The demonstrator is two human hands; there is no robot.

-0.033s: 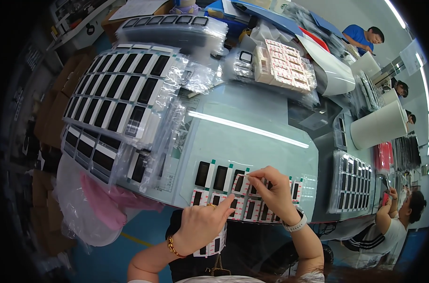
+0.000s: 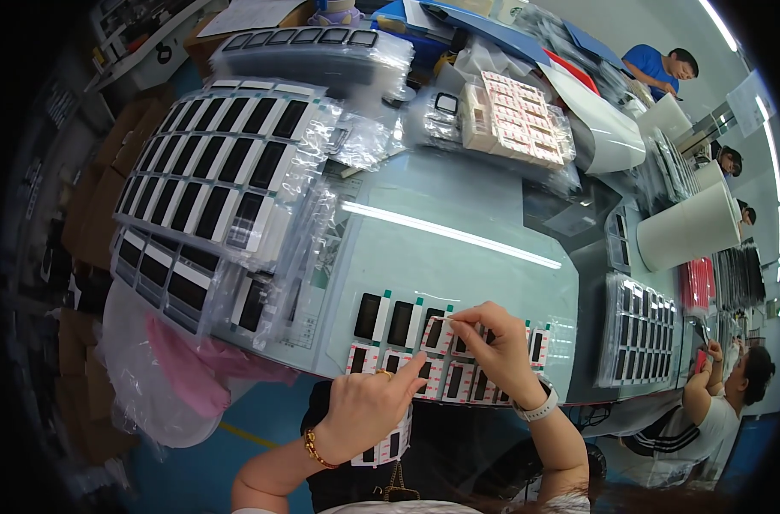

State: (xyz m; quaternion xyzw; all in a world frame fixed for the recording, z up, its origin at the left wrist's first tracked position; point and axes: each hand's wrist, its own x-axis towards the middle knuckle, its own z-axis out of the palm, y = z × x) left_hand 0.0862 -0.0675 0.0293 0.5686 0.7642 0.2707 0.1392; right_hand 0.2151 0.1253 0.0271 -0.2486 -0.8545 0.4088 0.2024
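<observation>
My right hand [image 2: 501,351] is closed in a pinch on the upper edge of a small white, red-marked frame sticker [image 2: 438,336]. That piece lies over a black rectangular panel with a green tab. My left hand [image 2: 364,404] reaches in from the left, index finger stretched to the sticker's lower edge, other fingers partly curled. To its upper left lie two uncovered black panels [image 2: 400,323] with green tabs. A row of similar white, red-marked frames [image 2: 457,381] runs along the table's near edge, partly hidden by both hands. More frames [image 2: 394,445] show below the left hand.
Stacked clear trays of black panels [image 2: 210,163] fill the left. A block of red-marked sticker pieces [image 2: 523,120] stands at the back. Another panel tray [image 2: 639,330] and a white roll [image 2: 688,230] are at right. A co-worker [image 2: 707,403] sits at far right.
</observation>
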